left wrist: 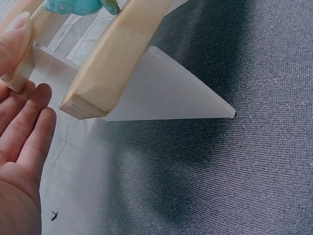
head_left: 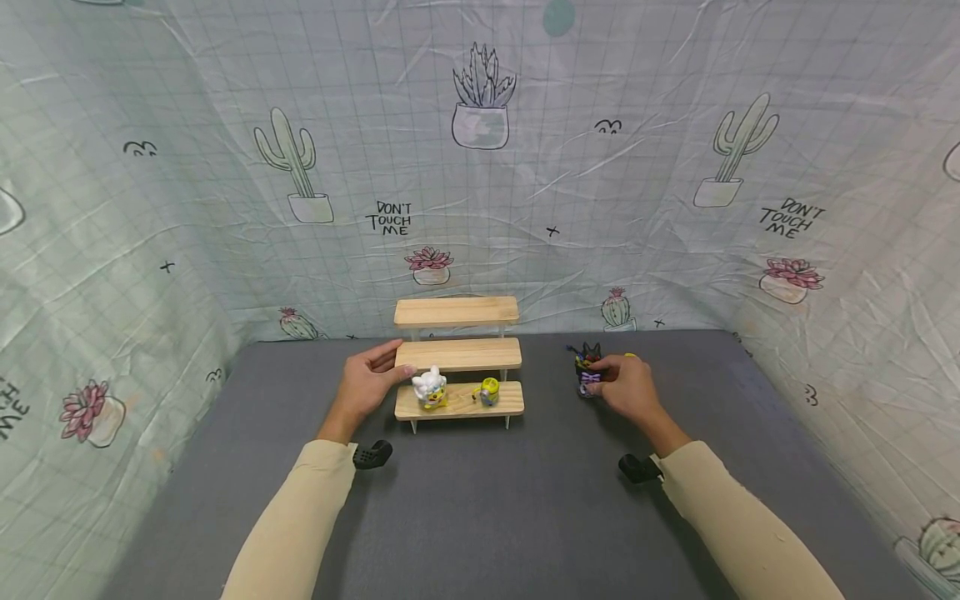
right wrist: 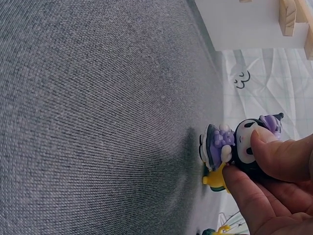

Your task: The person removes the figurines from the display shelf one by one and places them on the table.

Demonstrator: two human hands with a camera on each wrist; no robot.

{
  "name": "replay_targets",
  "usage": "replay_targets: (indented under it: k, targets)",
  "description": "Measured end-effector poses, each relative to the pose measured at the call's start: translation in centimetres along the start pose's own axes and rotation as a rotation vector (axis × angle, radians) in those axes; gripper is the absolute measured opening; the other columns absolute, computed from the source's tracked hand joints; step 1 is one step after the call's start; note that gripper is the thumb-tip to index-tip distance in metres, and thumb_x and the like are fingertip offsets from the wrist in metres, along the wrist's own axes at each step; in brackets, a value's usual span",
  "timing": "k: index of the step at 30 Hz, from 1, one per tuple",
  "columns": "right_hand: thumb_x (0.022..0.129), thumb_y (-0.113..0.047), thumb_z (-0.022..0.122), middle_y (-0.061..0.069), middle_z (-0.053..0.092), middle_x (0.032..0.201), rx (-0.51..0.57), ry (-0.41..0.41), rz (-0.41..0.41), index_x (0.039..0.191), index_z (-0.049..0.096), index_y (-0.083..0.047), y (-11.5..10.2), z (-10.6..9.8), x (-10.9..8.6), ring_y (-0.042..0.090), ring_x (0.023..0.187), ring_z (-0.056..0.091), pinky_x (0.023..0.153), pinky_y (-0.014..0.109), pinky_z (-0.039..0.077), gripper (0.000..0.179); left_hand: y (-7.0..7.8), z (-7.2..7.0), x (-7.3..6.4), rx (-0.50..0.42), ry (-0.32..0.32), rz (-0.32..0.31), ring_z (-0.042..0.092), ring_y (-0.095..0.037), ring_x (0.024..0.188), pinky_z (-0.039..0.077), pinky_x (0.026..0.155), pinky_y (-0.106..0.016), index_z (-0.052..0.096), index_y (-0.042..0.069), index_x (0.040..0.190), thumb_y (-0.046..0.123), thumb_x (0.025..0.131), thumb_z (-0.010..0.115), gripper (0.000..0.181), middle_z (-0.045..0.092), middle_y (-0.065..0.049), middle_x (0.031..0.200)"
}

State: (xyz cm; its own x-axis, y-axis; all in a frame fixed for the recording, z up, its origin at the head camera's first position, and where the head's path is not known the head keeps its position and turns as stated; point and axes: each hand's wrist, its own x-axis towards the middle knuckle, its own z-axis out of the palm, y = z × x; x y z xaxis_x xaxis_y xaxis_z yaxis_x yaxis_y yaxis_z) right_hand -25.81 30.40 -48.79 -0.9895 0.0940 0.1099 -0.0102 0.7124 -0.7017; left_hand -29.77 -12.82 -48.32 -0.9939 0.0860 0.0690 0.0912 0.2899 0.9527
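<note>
Right fingers [right wrist: 248,195] pinch a purple figurine [right wrist: 222,139], long axis upright, feet down; left fingers [left wrist: 39,139] grip the shelf [head_left: 457,354].

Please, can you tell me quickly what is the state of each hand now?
Left hand: closed lightly on the middle wooden step.
Right hand: closed, holding a black-and-purple figurine.

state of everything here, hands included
stand, upright
dark figure, upright; table contact unclear
left hand, holding stand's left end
right hand, pinching dark figure
white figure, upright on bottom shelf
yellow figure, on bottom shelf
yellow piece behind dark figure, mostly hidden
wall cloth, creased
</note>
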Motion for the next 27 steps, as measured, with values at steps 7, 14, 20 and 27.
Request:
replay_targets:
  k: [7, 14, 20, 27]
  targets:
    - [0.087, -0.004, 0.082, 0.028, 0.076, 0.113, 0.002, -0.006, 0.007, 0.116, 0.077, 0.002, 0.12, 0.05, 0.01, 0.039, 0.099, 0.075, 0.084, 0.052, 0.064, 0.030, 0.23, 0.04, -0.07, 0.017, 0.003, 0.008, 0.058, -0.037, 0.140, 0.054, 0.112, -0.045, 0.055, 0.005, 0.151, 0.014, 0.094, 0.080, 0.063, 0.057, -0.023, 0.151]
    - [0.088, -0.004, 0.082, 0.027, 0.077, 0.111, -0.006, -0.009, 0.012, 0.117, 0.077, 0.003, 0.25, 0.12, 0.00, 0.038, 0.098, 0.075, 0.086, 0.053, 0.063, 0.030, 0.38, 0.04, -0.08, 0.021, 0.000, 0.012, 0.058, -0.038, 0.140, 0.053, 0.112, -0.045, 0.054, 0.005, 0.151, 0.014, 0.094, 0.079, 0.063, 0.057, -0.024, 0.151]
    - [0.088, -0.005, 0.081, 0.027, 0.077, 0.110, -0.003, -0.012, 0.008, 0.117, 0.076, 0.004, 0.27, 0.14, -0.02, 0.038, 0.098, 0.075, 0.087, 0.054, 0.063, 0.031, 0.34, 0.07, 0.01, 0.010, 0.002, 0.000, 0.058, -0.037, 0.140, 0.053, 0.112, -0.045, 0.055, 0.005, 0.151, 0.013, 0.094, 0.080, 0.063, 0.057, -0.023, 0.151]
    - [0.088, -0.005, 0.081, 0.027, 0.077, 0.112, 0.004, -0.013, 0.000, 0.116, 0.076, 0.005, 0.32, 0.25, -0.09, 0.040, 0.100, 0.076, 0.086, 0.054, 0.063, 0.031, 0.19, -0.02, -0.03, 0.002, -0.002, -0.013, 0.058, -0.036, 0.140, 0.052, 0.113, -0.046, 0.055, 0.006, 0.151, 0.015, 0.093, 0.081, 0.064, 0.057, -0.022, 0.152]
